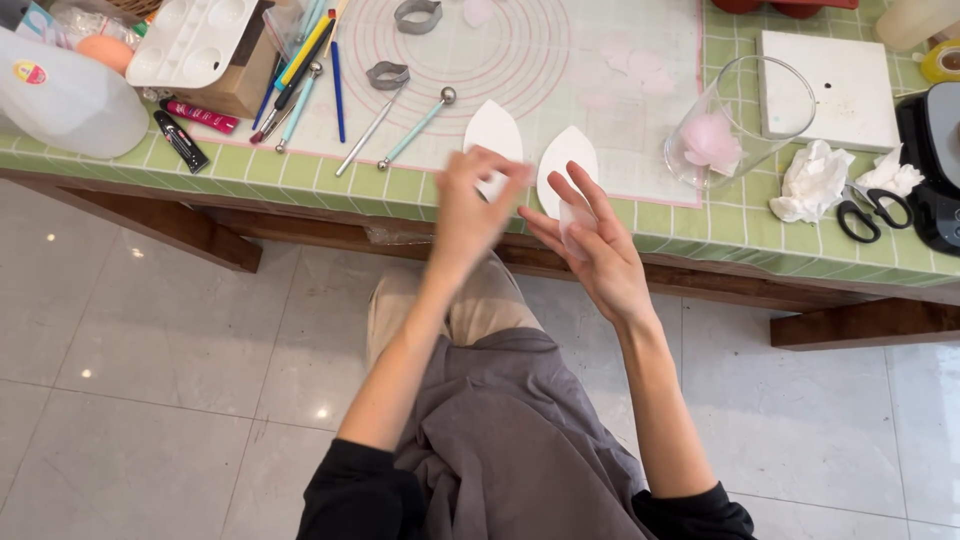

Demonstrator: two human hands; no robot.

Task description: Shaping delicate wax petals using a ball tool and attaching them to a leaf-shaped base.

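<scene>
Our right hand (590,245) lies open, palm up, with a small translucent pale piece (577,217) resting on its fingers. Our left hand (472,205) is blurred by motion just beside it; its fingers curl inward near a bit of white, but we cannot tell whether they grip anything. Both hands hover at the near edge of the desk (760,225), above our lap.

Just behind the hands two white leaf-shaped pieces (566,155) lie side by side on a pale work mat (560,60) printed with pink circles. To the left on the mat we see two ball-ended modelling tools (415,128) and two metal cutters (417,15). Farther left are brushes and pens (298,70), a white paint palette (190,40) and a large white plastic jug (70,100). To the right a clear glass (735,120) lies tilted with something pink inside it, then crumpled tissue (812,180), black scissors (868,212) and a white square block (830,90).
</scene>
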